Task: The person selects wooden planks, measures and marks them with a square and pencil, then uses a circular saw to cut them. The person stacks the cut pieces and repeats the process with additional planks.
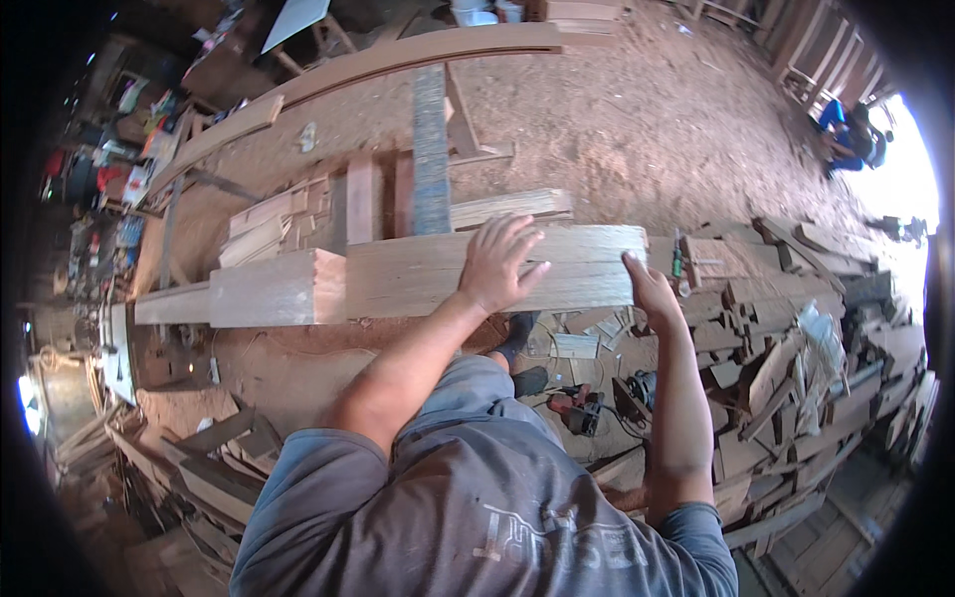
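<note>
A wide, pale wooden plank [408, 277] lies crosswise in front of me. My left hand [500, 264] rests on its upper face, fingers spread and thumb apart. At the plank's right end my right hand [654, 291] grips the edge, with the thumb on top and the other fingers hidden beneath. A thick squared wooden block [269, 289] stands against or very near the plank's left end; I cannot tell whether they touch. Below the plank, part of my leg and foot shows.
A green-handled tool [677, 264] is just right of my right hand. A red and black power tool [580, 410] lies on the ground by my feet. Scrap wood [776, 358] piles up on the right. Behind the plank runs a long beam [398, 55]. A person [849, 137] sits far right.
</note>
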Demonstrator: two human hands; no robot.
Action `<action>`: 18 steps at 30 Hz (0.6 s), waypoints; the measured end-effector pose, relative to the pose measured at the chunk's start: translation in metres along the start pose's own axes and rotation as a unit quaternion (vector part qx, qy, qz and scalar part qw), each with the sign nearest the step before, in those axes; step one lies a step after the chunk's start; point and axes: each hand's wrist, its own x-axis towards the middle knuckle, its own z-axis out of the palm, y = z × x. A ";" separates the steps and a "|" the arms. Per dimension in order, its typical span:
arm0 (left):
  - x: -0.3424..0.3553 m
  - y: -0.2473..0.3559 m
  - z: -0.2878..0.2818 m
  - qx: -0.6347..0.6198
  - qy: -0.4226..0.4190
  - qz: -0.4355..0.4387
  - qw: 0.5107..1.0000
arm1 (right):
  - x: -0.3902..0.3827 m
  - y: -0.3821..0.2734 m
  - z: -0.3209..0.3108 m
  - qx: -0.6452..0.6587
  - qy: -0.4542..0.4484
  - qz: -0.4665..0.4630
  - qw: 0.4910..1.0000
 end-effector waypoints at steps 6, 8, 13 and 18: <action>-0.039 0.008 -0.052 0.017 0.065 -0.081 0.994 | -0.005 -0.002 0.000 0.043 -0.030 -0.003 0.999; -0.064 -0.001 -0.067 0.032 0.083 -0.141 0.986 | -0.003 0.006 -0.001 0.042 -0.029 -0.014 0.999; -0.120 -0.039 -0.080 0.095 0.048 -0.264 0.959 | -0.002 0.017 -0.003 0.064 -0.013 -0.012 0.998; -0.141 -0.058 -0.078 0.121 0.046 -0.363 0.923 | -0.020 -0.012 0.001 -0.079 0.047 -0.052 0.994</action>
